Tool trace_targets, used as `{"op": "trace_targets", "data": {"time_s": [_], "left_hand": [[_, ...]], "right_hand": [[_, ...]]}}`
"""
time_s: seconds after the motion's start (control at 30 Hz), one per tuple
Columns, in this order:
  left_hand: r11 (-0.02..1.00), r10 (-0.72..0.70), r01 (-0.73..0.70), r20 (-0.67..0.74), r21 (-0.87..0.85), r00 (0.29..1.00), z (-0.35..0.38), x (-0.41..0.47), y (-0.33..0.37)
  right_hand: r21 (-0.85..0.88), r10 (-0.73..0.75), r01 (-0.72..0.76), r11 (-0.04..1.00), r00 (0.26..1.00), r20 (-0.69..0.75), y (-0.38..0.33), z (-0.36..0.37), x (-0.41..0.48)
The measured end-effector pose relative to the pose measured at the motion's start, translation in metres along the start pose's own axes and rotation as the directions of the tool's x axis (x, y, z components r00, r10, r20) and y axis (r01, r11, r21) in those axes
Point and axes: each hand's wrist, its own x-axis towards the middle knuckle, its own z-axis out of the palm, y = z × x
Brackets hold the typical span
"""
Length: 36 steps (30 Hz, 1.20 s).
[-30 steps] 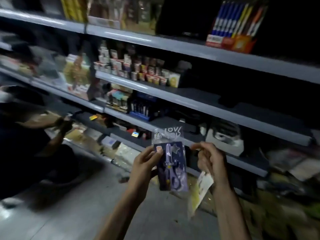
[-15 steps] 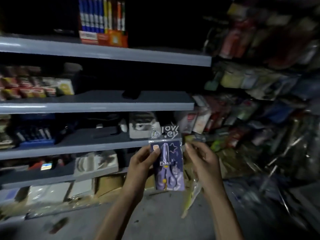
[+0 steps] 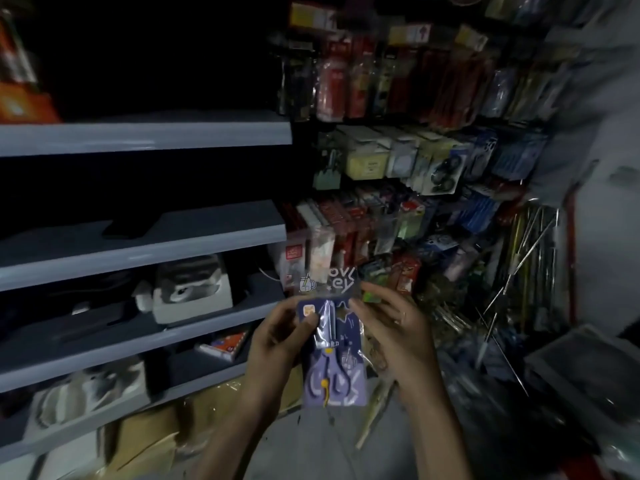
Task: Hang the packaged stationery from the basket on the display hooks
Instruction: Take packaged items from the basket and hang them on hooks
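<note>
Swinging right, away from the shelves (image 3: 145,136), toward the hook wall (image 3: 398,161). The left hand (image 3: 277,337) and right hand (image 3: 391,327) both pinch the scissors pack (image 3: 332,348) by its edges, held near, not yet hung. Next, I'd say: find a free hook, thread the top hole.

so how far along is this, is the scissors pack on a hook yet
Not yet. Many packs already hang on the right. In hand: the purple scissors pack, pinched near its top by the left hand and right hand, not yet hung. Left: hanging it. The basket is out of view, so the remainder cannot be judged.
</note>
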Motion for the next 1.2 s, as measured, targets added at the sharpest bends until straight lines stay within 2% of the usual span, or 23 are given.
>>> {"op": "trace_targets", "data": {"time_s": [0.1,0.27,0.37,0.47,0.53,0.63,0.87,1.03,1.2], "left_hand": [[0.999,0.005,-0.007,0.05,0.043,0.999,0.037,0.021,-0.009],[0.995,-0.07,0.064,0.083,0.077,0.994,0.072,0.056,-0.021],[0.988,-0.084,0.076,0.053,0.131,0.995,0.075,0.089,-0.019],[0.99,-0.038,0.04,-0.018,0.133,0.999,0.07,0.127,-0.011],[0.987,0.042,-0.034,-0.044,0.158,0.998,0.068,0.153,-0.01],[0.975,0.137,-0.124,-0.058,0.185,0.989,0.071,0.186,-0.009],[0.944,0.249,-0.234,-0.035,0.233,0.968,0.074,0.251,0.0],[0.94,0.272,-0.249,-0.072,0.233,0.96,0.07,0.274,0.002],[0.945,0.209,-0.194,-0.031,0.264,0.977,0.058,0.295,-0.004]], "right_hand": [[-0.055,-0.007,0.007,0.998,1.0,0.005,0.009,-0.034,0.031],[-0.107,-0.029,0.028,0.994,1.0,-0.004,0.027,-0.069,0.076],[-0.104,-0.016,0.017,0.994,1.0,0.009,0.033,-0.079,0.107],[-0.103,-0.009,0.011,0.995,1.0,0.023,0.036,-0.081,0.141],[-0.104,-0.013,0.015,0.994,1.0,0.027,0.035,-0.079,0.164],[-0.111,-0.033,0.034,0.993,0.999,0.008,0.034,-0.072,0.194],[-0.153,-0.093,0.085,0.985,0.995,-0.045,0.027,-0.047,0.244],[-0.13,-0.069,0.063,0.99,0.997,-0.043,0.036,-0.028,0.26],[-0.087,0.009,-0.016,0.996,0.996,-0.084,0.048,-0.024,0.283]]}}
